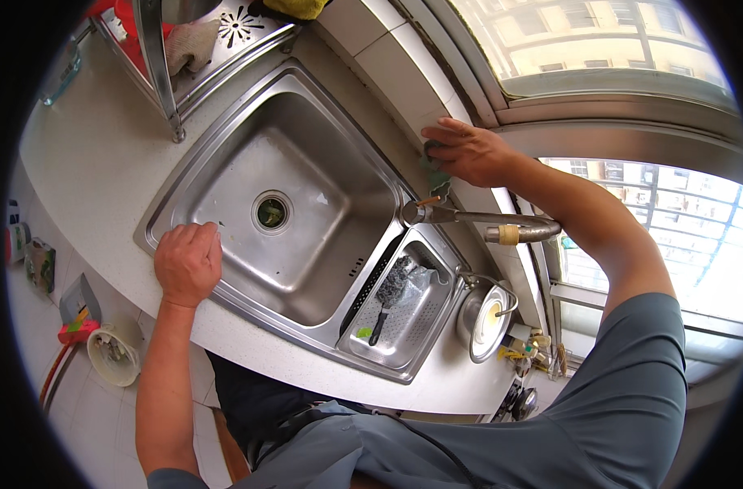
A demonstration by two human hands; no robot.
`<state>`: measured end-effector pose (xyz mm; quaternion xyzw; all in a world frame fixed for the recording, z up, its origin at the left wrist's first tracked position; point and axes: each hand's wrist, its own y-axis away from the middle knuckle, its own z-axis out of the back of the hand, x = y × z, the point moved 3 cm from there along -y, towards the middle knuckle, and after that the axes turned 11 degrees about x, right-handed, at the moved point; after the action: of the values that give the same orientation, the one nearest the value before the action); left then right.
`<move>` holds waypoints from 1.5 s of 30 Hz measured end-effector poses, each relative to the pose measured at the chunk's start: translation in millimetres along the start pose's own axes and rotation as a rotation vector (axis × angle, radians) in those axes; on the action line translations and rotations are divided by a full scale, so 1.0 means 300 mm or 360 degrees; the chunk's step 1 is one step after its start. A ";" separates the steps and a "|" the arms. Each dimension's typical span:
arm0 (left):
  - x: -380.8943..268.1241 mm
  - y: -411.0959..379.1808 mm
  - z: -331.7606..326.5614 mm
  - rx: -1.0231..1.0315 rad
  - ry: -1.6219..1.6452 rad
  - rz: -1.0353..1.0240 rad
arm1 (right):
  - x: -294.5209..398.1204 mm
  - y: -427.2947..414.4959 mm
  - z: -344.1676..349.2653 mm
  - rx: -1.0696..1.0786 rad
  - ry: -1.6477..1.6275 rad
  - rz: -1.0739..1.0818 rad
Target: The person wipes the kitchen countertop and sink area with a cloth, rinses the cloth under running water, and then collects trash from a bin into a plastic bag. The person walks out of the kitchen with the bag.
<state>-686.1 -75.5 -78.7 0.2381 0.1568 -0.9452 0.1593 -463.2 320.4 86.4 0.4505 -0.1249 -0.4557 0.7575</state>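
Observation:
A stainless steel sink (298, 147) is set in the pale countertop before me; bits of green leaf lie in its drain (272, 212). My left hand (188, 263) rests curled on the sink's near left rim, with nothing visible in it. Beyond the sink, my right hand (472, 153) is at the white wall tiles, its fingers over a thin green cloth (438, 178). Part of the cloth is hidden under the fingers; its lower end hangs behind the faucet (429, 214). My right forearm passes above the curved spout.
A small perforated basin (396, 354) holds a black-handled scrubber (380, 324). Right of it stands a metal pot (469, 324). A metal rack (157, 73) carries a knit glove (191, 46). On the floor at left is a bucket (116, 354). Windows (591, 110) rise behind the wall ledge.

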 end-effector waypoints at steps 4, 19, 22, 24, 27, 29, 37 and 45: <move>0.006 0.006 0.004 -0.0001 -0.0012 0.0021 | 0.007 0.083 -0.007 -0.0050 -0.0091 0.0053; -0.007 0.006 -0.001 -0.0048 0.0017 0.0015 | 0.218 0.179 -0.226 -0.0035 0.0330 -0.0237; -0.001 0.015 -0.005 -0.0032 0.0014 0.0016 | 0.212 0.184 -0.192 0.0129 0.0323 -0.0273; 0.003 0.009 0.003 -0.0024 0.0012 0.0026 | 0.214 0.233 -0.169 0.0252 0.0310 -0.0307; 0.002 0.020 0.000 -0.0005 0.0003 0.0060 | 0.226 0.302 -0.144 0.0367 0.0207 -0.0303; 0.004 0.025 -0.001 -0.0031 -0.0010 0.0070 | 0.228 0.303 -0.129 0.0452 0.0049 -0.0310; 0.000 0.016 -0.005 0.0006 -0.0032 0.0069 | 0.265 0.186 -0.195 -0.0085 -0.0020 -0.0368; -0.009 0.020 0.000 0.0038 0.0003 0.0092 | 0.272 0.372 -0.291 0.0406 0.0223 -0.0536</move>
<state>-681.6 -80.3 -78.6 0.2453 0.1388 -0.9417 0.1836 -301.0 324.5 108.0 0.5876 -0.0518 -0.5238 0.6145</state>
